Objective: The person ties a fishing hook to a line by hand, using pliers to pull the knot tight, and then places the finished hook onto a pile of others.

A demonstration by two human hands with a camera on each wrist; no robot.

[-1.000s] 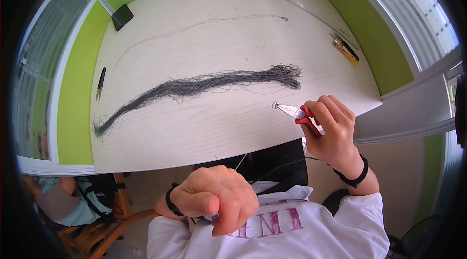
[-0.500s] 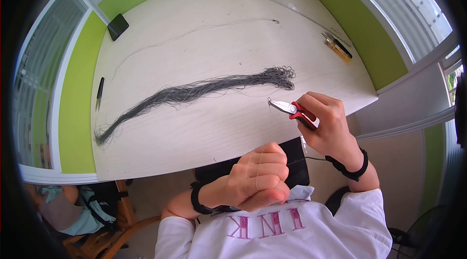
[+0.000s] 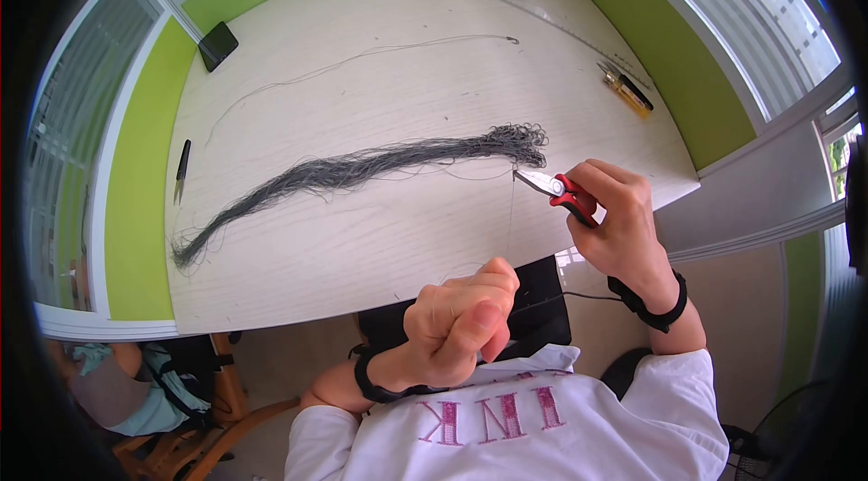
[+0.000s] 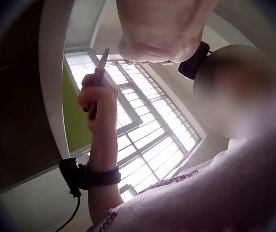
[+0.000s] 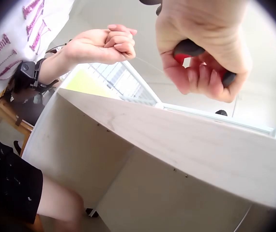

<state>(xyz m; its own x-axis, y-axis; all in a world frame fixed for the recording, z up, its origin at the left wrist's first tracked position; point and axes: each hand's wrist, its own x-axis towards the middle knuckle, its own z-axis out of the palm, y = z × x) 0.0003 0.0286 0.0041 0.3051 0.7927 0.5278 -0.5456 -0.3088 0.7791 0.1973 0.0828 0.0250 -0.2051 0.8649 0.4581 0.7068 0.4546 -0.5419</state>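
Observation:
My right hand (image 3: 619,210) grips pliers (image 3: 561,188) with red and black handles, their pale nose pointing left over the table. At the tip the pliers pinch a small dark fishing hook (image 3: 514,175). A thin fishing line (image 3: 512,223) runs from it down to my left hand (image 3: 461,323), whose fingers are curled round the line in front of the table edge. In the right wrist view the curled left hand (image 5: 104,46) faces palm up. Beyond the pliers' tip lies a long bundle of dark snelled hooks (image 3: 334,172), the hooks gathered at its right end.
A single hook with line (image 3: 513,40) lies at the back of the table (image 3: 380,237). A clear ruler (image 3: 561,31) and pens or small tools (image 3: 626,89) are at the right. Small scissors or tweezers (image 3: 183,172) and a black box (image 3: 218,47) stand left.
The left hand first swung right and turned over, then shifted slightly left and rolled thumb-side up. The pliers moved slightly toward the bundle's hook end; the line now hangs straight between hook and left hand.

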